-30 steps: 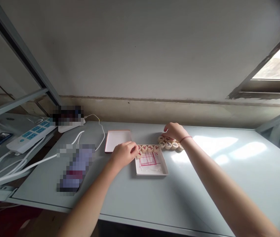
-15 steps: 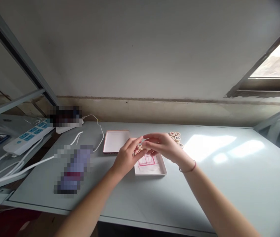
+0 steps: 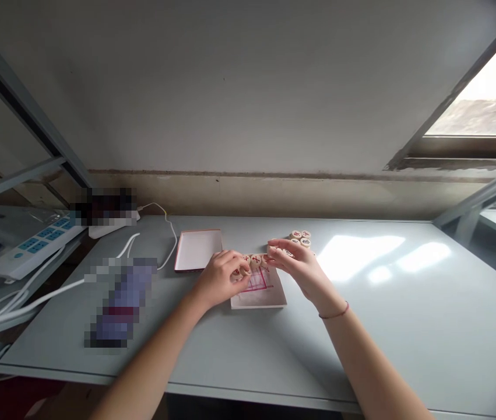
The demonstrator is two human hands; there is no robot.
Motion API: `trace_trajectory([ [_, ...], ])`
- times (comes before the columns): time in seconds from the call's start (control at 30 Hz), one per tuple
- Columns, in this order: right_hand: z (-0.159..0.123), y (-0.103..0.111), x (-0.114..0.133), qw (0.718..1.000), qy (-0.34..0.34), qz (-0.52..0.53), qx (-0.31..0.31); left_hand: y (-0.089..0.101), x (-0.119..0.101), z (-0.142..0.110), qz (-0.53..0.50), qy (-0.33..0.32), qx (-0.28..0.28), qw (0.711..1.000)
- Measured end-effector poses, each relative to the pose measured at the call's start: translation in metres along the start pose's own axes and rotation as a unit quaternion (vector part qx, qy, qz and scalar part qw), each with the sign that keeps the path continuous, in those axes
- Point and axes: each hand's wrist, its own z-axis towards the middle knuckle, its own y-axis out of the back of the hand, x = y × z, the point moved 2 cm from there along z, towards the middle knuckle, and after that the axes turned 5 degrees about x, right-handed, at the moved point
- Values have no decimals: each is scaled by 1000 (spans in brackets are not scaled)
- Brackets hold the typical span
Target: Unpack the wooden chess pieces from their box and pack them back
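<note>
My left hand [image 3: 220,276] is at the left side of a shallow white box [image 3: 260,300], thumb and fingers closed on a round Chinese chess piece [image 3: 245,271]. Inside the box, along its far side, lies a row of chess pieces [image 3: 256,261] with red characters. A sheet with red lines [image 3: 256,281] covers part of the box floor. Over the box's far right corner is my right hand [image 3: 296,265], its fingers stretched out and apart. No piece shows clearly between them. Just beyond it, more chess pieces [image 3: 301,238] sit on the table, partly covered by this hand.
The red-edged box lid [image 3: 199,251] lies to the left, its white inside up. Further left are a blurred purple item [image 3: 123,303], white cables [image 3: 62,289] and a power strip [image 3: 33,248]. A wall stands behind the grey table [image 3: 361,326].
My hands have moved apart: the left is at the box's left side, the right has drawn back to the right. More of the chess row shows. The view has shifted slightly.
</note>
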Motion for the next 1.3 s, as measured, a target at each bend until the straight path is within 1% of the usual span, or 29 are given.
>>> trace_trajectory([
  [0.1, -1, -1, -1, 1000, 10, -29, 8, -6, 0, -1, 77, -17, 44, 996],
  [0.23, -3, -12, -3, 987, 51, -148, 31, -10, 4, -2, 137, -11, 76, 988],
  [0.33, -5, -20, -7, 965, 91, -243, 47, -10, 6, -1, 144, -7, 78, 986],
  [0.4, -6, -23, -11, 950, 110, -288, 46, -11, 7, -1, 147, -10, 74, 986],
  [0.53, -5, -24, -14, 932, 133, -334, 33, -13, 8, -2, 163, -12, 62, 985],
  [0.67, -4, -25, -16, 907, 147, -393, 37, -13, 8, -2, 177, -11, 57, 983],
  [0.77, -5, -27, -18, 888, 180, -421, 44, -9, 6, -1, 182, -1, 52, 982],
  [0.87, -6, -30, -20, 874, 201, -438, 56, -7, 5, -1, 198, 24, 51, 979],
  [1.07, -6, -33, -24, 861, 205, -462, 67, -9, 5, -2, 212, 43, 61, 975],
  [1.2, -6, -35, -26, 853, 205, -475, 67, -6, 4, -2, 195, 55, 72, 977],
  [1.3, -6, -38, -26, 843, 206, -492, 75, -2, 3, -2, 182, 66, 75, 978],
])
